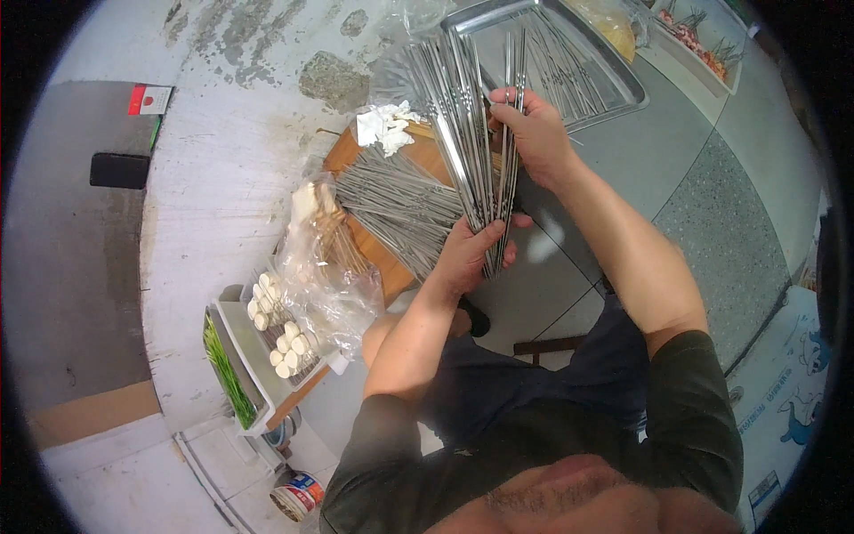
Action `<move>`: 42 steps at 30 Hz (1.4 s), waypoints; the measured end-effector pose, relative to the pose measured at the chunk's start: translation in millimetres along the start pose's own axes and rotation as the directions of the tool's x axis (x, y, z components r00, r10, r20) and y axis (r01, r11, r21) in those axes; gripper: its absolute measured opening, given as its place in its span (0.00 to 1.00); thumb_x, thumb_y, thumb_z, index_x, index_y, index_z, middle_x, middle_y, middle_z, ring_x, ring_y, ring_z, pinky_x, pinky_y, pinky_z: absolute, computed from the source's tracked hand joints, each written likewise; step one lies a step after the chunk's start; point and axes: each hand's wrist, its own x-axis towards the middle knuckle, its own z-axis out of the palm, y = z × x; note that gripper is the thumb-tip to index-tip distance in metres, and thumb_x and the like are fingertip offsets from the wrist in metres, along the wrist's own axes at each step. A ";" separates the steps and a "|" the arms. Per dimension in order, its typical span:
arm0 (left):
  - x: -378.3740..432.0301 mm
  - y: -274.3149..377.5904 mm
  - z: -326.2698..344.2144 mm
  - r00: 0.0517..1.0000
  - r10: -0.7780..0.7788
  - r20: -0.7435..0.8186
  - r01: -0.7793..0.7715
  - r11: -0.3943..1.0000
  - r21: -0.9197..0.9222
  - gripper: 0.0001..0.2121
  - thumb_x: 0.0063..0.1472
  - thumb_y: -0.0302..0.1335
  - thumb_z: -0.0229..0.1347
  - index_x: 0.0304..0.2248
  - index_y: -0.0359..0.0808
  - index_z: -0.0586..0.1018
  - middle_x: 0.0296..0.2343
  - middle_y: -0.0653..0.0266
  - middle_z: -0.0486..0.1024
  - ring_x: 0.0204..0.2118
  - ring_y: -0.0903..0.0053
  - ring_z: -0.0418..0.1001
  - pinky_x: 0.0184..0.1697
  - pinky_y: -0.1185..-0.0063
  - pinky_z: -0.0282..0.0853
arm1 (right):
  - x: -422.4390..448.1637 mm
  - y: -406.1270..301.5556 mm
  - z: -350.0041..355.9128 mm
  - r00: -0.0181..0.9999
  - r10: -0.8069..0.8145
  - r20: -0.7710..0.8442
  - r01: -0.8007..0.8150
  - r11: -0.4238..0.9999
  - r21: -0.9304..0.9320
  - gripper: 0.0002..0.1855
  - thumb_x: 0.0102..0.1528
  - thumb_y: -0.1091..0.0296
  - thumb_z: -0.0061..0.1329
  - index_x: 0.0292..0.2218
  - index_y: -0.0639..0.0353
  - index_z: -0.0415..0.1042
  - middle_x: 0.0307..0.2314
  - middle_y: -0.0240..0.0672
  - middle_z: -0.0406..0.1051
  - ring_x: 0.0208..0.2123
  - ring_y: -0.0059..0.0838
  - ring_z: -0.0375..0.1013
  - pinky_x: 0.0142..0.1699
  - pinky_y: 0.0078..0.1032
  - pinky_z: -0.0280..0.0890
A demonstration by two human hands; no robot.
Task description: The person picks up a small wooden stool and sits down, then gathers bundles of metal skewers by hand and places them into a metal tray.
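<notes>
A fanned bundle of metal skewers [460, 127] stands upright before me. Its lower end sits in my left hand [470, 250], with the fingers wrapped around it. Higher up on the right, my right hand [534, 130] pinches a few skewers of the same bundle [510, 153], set slightly apart from the rest. Behind my left hand, a large pile of metal skewers [400, 200] lies on a wooden board [380, 257]. Beyond my right hand, more skewers [567, 67] rest in a metal tray [637, 100].
Left of the board lies a clear plastic bag [320, 280] with wooden sticks. Skewered white round pieces [290, 350] sit beside a tray of green stalks [227, 374]. Crumpled white tissue [385, 127] lies at the board's far end. A white bin of skewered meat [700, 50] stands far right.
</notes>
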 end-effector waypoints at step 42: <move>2.3 -3.5 -2.9 1.000 0.010 0.029 -0.012 0.999 0.048 0.16 0.60 0.33 0.52 0.45 0.35 0.67 0.35 0.58 0.74 0.22 0.80 0.70 0.24 0.83 0.67 | 9.4 13.4 -7.4 0.998 -0.064 -0.012 0.063 0.992 -0.112 0.11 0.49 0.74 0.54 0.28 0.54 0.62 0.22 0.27 0.68 0.23 0.18 0.68 0.28 0.17 0.65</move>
